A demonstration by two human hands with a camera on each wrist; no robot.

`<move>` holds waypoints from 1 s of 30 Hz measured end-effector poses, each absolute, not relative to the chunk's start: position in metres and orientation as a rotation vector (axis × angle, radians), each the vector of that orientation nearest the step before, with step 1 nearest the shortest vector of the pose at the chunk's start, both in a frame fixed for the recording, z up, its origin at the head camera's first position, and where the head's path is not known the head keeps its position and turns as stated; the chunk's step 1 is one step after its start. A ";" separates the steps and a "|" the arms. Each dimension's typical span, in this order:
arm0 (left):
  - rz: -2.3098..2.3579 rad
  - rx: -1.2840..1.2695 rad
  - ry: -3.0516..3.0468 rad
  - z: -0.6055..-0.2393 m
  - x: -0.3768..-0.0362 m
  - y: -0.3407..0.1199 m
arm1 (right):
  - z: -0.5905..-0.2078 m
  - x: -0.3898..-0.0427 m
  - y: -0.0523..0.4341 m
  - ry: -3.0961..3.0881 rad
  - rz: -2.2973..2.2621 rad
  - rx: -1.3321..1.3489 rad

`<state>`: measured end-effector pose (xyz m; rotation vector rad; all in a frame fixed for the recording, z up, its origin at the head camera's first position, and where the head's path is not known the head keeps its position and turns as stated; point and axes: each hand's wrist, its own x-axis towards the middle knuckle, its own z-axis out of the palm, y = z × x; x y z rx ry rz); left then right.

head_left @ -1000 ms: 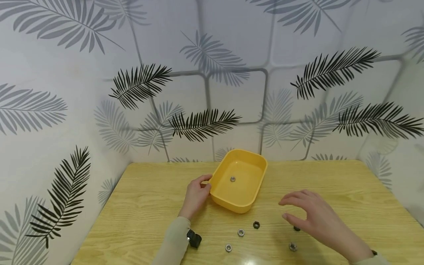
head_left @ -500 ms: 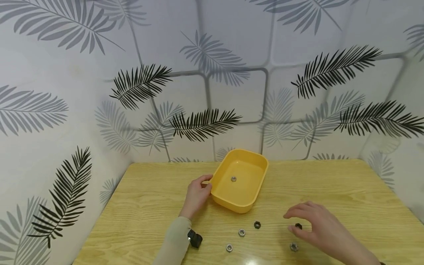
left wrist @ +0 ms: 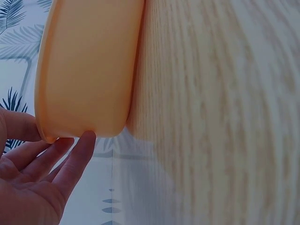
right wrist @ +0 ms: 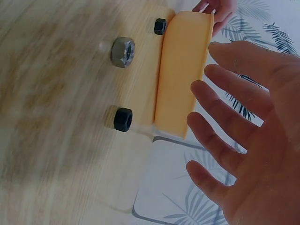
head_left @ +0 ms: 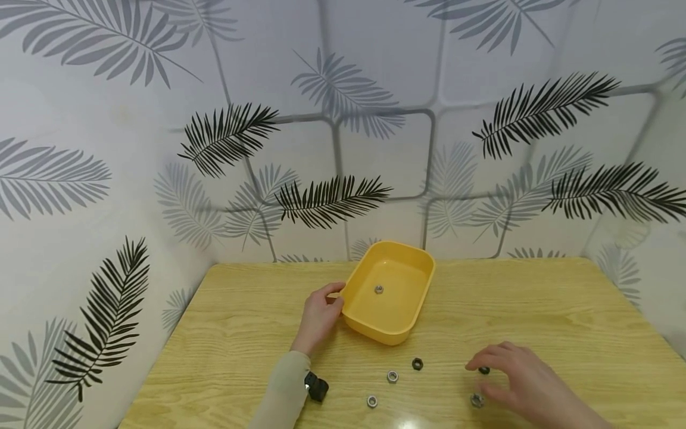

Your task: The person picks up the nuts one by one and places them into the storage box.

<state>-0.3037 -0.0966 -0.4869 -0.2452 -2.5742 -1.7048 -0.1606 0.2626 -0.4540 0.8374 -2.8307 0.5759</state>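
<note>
A yellow plastic box (head_left: pixel 399 307) stands on the wooden table, with one silver nut (head_left: pixel 379 289) inside. My left hand (head_left: pixel 318 316) pinches the box's left rim; the left wrist view shows fingers against the outer wall (left wrist: pixel 89 70). Low over the table on the right is my right hand (head_left: pixel 527 381), fingers spread and relaxed, holding nothing. Beneath and just left of it lie a black nut (head_left: pixel 484 370) and a silver nut (head_left: pixel 477 400). These two appear in the right wrist view as a black nut (right wrist: pixel 123 119) and a silver nut (right wrist: pixel 123 52) beyond the fingertips.
In front of the box lie another black nut (head_left: pixel 417 363) and two silver nuts, one nearer the box (head_left: pixel 393 376) and one nearer the front (head_left: pixel 372 401). A leaf-patterned wall (head_left: pixel 300 220) rises behind the table (head_left: pixel 241 333). A black wrist device (head_left: pixel 316 386) sits at the left sleeve.
My right hand has come down and nearer to me, toward the two nuts on the right. The left hand stays at the box's rim.
</note>
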 end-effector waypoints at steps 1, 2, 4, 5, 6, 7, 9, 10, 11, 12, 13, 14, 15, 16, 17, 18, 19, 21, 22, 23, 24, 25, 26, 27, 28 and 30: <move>-1.704 -0.243 -2.574 -0.487 -0.304 -0.097 | -0.456 -0.160 0.263 -2.815 0.568 0.847; -1.702 -0.246 -2.573 -0.487 -0.304 -0.097 | -0.458 -0.161 0.264 -2.797 0.558 0.856; -1.704 -0.249 -2.571 -0.488 -0.304 -0.097 | -0.461 -0.161 0.265 -2.795 0.550 0.856; -1.706 -0.252 -2.568 -0.488 -0.304 -0.097 | -0.463 -0.161 0.265 -2.793 0.542 0.856; -1.711 -0.253 -2.565 -0.488 -0.304 -0.097 | -0.465 -0.161 0.266 -2.796 0.538 0.856; -1.715 -0.254 -2.563 -0.488 -0.304 -0.097 | -0.467 -0.161 0.266 -2.809 0.540 0.853; -1.726 -0.255 -2.560 -0.488 -0.304 -0.097 | -0.470 -0.161 0.266 -2.848 0.538 0.844; -1.723 -0.252 -2.562 -0.488 -0.304 -0.097 | -0.472 -0.162 0.266 -2.865 0.531 0.843; -1.721 -0.248 -2.564 -0.488 -0.303 -0.097 | -0.473 -0.162 0.266 -2.881 0.519 0.843; -1.714 -0.246 -2.566 -0.487 -0.303 -0.097 | -0.475 -0.162 0.266 -2.897 0.510 0.843; -1.706 -0.246 -2.569 -0.487 -0.303 -0.097 | -0.476 -0.162 0.265 -2.915 0.503 0.842; -1.699 -0.248 -2.570 -0.487 -0.303 -0.097 | -0.477 -0.162 0.265 -2.925 0.493 0.842; -1.688 -0.244 -2.575 -0.487 -0.304 -0.097 | -0.478 -0.162 0.265 -2.939 0.486 0.840; -1.683 -0.240 -2.578 -0.487 -0.304 -0.097 | -0.479 -0.162 0.264 -2.951 0.483 0.839; -1.681 -0.241 -2.579 -0.487 -0.304 -0.097 | -0.480 -0.161 0.264 -2.964 0.483 0.841; -1.681 -0.236 -2.581 -0.487 -0.304 -0.097 | -0.481 -0.161 0.264 -2.975 0.490 0.843; -1.679 -0.235 -2.584 -0.487 -0.304 -0.097 | -0.481 -0.161 0.264 -2.988 0.494 0.843; -1.687 -0.219 -2.590 -0.486 -0.304 -0.096 | -0.483 -0.161 0.264 -3.015 0.505 0.852; -1.690 -0.214 -2.592 -0.485 -0.303 -0.096 | -0.483 -0.161 0.264 -3.034 0.515 0.853; -1.691 -0.214 -2.593 -0.485 -0.303 -0.096 | -0.484 -0.162 0.264 -3.047 0.528 0.859; -1.691 -0.208 -2.597 -0.485 -0.303 -0.096 | -0.485 -0.162 0.264 -3.060 0.536 0.858; -1.693 -0.209 -2.597 -0.485 -0.303 -0.096 | -0.486 -0.162 0.265 -3.071 0.545 0.862; -1.696 -0.203 -2.599 -0.485 -0.303 -0.096 | -0.487 -0.163 0.265 -3.079 0.555 0.869; -1.694 -0.203 -2.599 -0.485 -0.303 -0.096 | -0.488 -0.163 0.266 -3.086 0.566 0.872; -1.693 -0.202 -2.599 -0.485 -0.304 -0.096 | -0.488 -0.163 0.266 -3.090 0.573 0.875; -1.695 -0.197 -2.598 -0.485 -0.304 -0.095 | -0.490 -0.163 0.267 -3.089 0.577 0.881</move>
